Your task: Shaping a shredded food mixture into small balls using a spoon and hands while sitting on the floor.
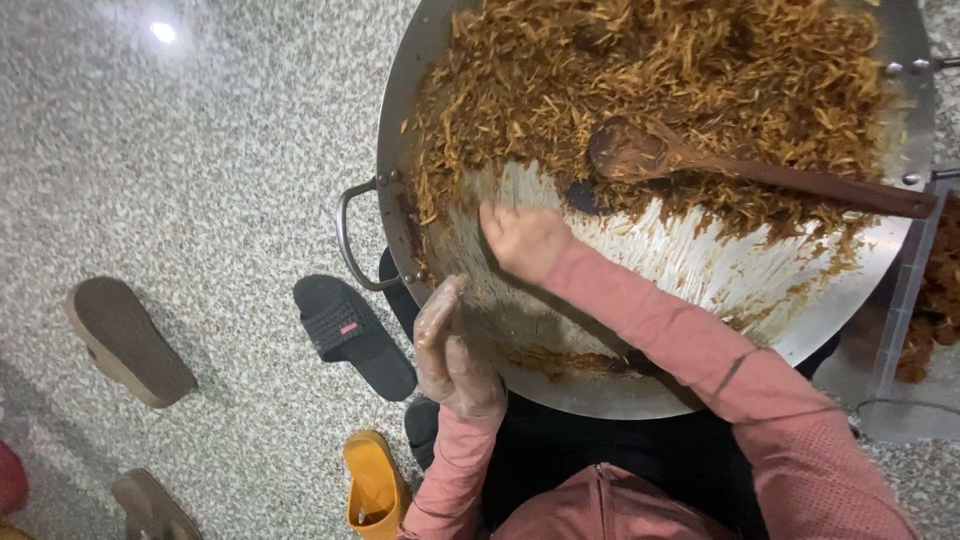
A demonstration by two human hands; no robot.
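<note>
A big round metal wok [700, 270] fills the upper right, its far half heaped with brown shredded food [650, 80]. A wooden spoon [700, 165] lies in the food, its handle pointing right. My right hand [522, 240], in a pink sleeve, reaches into the wok's scraped bare part with the fingers closed around what looks like a thin metal scraper [508, 188]. My left hand [452, 350] wears a clear plastic glove and grips the wok's near rim beside the loop handle [348, 235].
The floor is speckled stone. On it lie a brown sandal [130, 340], a black sandal [355, 335], an orange sandal [375, 485] and another brown one [150, 505]. A clear plastic box [935, 300] with brown food stands at the right edge.
</note>
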